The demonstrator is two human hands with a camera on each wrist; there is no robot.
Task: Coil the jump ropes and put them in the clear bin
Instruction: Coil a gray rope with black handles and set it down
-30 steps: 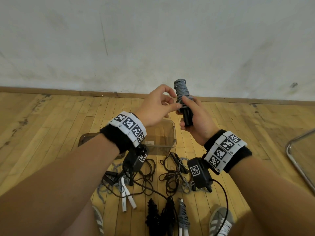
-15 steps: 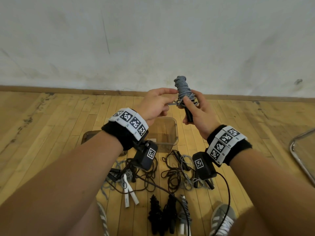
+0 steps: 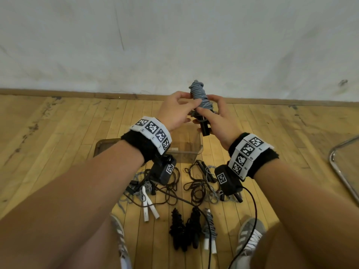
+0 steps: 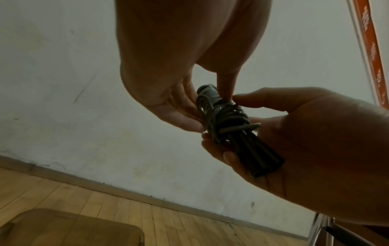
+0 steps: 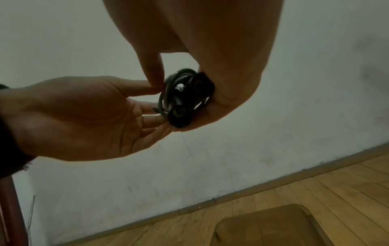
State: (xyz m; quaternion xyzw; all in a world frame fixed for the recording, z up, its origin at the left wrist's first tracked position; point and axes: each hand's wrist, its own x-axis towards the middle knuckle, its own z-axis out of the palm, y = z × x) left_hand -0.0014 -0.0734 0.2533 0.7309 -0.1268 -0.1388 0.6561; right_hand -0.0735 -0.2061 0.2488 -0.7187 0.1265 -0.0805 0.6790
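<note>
A grey jump rope is wound tightly round its two black handles and held upright above the clear bin. My right hand grips the handles from the right, thumb across the coil. My left hand pinches the rope's loose end at the coil's lower turns. In the right wrist view the round handle ends face the camera between both hands. Several loose ropes lie tangled on the floor below the bin.
Three coiled ropes and a pair of white handles lie on the wooden floor near my shoes. A brown lid sits left of the bin. A metal-framed object is at the right edge. A white wall stands ahead.
Both hands have shifted slightly with the coil. My left hand moved from touching the coil's side to pinching the rope end low on the wraps.
</note>
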